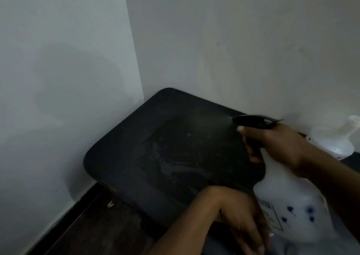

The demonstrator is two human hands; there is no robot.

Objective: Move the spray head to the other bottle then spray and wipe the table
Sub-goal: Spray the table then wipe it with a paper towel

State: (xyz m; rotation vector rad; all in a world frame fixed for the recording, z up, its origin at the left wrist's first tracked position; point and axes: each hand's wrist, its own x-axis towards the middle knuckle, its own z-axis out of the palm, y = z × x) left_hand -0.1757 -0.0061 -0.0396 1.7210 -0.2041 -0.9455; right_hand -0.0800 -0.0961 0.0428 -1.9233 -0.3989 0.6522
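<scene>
A dark table [155,147] with rounded corners fills the frame's middle, wet streaks on its top. At lower right, the white spray bottle [292,206] is tilted, its black spray head [253,121] pointing left; the right hand [278,145] grips its neck. The left hand [239,217] rests loosely open at bottom centre. A second headless white bottle [335,137] stands at the right edge.
</scene>
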